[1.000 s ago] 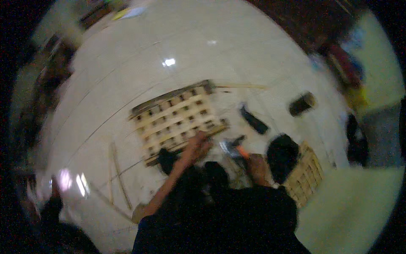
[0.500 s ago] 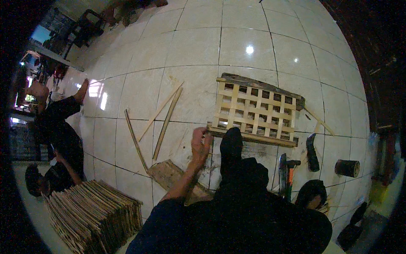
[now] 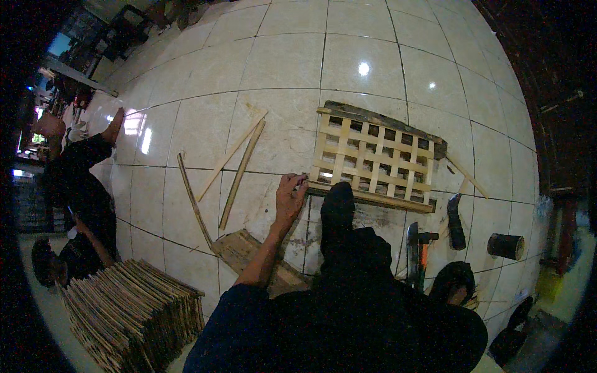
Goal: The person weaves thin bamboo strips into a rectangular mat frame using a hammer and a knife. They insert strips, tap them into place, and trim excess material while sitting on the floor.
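Observation:
My left hand [image 3: 290, 198] is at the near left corner of a woven bamboo lattice panel [image 3: 362, 165]. Its fingers are curled together by the end of the panel's near edge strip; whether they grip the strip or some smaller piece is too small to tell. The panel's pale strips cross in open squares, with a dark wooden board [image 3: 385, 121] along the far side. My dark-covered foot [image 3: 337, 208] presses on the near edge. My right hand does not show; dark clothing fills the lower middle.
Loose bamboo strips [image 3: 241, 177] and a flat wooden board [image 3: 239, 245] lie left. A blade [image 3: 412, 252], an orange-handled hammer [image 3: 424, 255], a dark curved object [image 3: 457, 224] and a dark cylinder [image 3: 507, 247] lie right. Stacked lattice panels [image 3: 137, 308] stand near left, beside another person [image 3: 84, 193].
My left hand has shifted slightly up against the panel's corner, its fingers drawn closer together. The whole view has tilted a little; the panel and tools keep their places.

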Demonstrator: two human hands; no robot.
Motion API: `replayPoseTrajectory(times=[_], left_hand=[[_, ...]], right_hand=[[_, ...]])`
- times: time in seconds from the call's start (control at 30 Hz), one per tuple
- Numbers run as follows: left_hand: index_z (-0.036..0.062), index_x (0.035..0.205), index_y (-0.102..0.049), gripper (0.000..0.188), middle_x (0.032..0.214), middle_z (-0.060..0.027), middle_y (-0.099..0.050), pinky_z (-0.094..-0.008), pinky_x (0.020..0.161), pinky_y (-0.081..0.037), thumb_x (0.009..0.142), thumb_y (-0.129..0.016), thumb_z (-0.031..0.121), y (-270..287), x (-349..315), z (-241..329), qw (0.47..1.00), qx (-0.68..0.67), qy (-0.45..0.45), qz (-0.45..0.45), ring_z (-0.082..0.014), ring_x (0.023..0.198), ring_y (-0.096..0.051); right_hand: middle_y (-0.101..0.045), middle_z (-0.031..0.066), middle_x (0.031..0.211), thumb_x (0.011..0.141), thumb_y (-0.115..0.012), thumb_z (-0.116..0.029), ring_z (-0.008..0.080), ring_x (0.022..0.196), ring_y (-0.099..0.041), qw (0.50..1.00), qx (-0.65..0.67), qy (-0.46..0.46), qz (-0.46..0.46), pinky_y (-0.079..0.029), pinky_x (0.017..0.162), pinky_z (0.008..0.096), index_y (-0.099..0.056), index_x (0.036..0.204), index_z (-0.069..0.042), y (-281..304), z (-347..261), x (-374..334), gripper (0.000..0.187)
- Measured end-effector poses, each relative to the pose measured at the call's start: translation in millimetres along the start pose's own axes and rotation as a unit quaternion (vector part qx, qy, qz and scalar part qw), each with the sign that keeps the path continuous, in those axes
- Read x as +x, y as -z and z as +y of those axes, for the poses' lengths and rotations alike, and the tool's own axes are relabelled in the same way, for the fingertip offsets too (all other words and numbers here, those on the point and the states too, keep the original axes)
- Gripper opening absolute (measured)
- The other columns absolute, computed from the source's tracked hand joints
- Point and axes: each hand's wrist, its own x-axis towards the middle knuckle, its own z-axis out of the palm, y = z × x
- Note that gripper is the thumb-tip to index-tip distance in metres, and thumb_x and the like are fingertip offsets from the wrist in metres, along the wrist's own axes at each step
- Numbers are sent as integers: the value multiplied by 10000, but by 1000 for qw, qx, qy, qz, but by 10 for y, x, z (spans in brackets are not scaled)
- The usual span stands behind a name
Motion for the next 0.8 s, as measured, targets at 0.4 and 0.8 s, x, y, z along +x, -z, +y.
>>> replayPoseTrajectory(times=[0.4,0.8], left_hand=[[12,1056,-622,211,995,-148,-563,-339,762,-483,855,-631,77,104,106,-54,996,52,-52,-49,-261,850,-588],[37,1099,-606,309,1070,-121,-597,-313,812,-488,803,-691,52,-1014,59,1405,932,-194,-174,-253,-245,964,-599]], right_hand=[[-569,79,1034,939,-563,-219,213,940,-548,1000,-20,-10,15,-475,782,355,-520,1234,-51,120,354,101,342],[-566,4,917,947,-567,-226,116,825,-558,681,628,-214,-308,-478,705,270,-552,1125,-83,571,-2515,-42,229]])
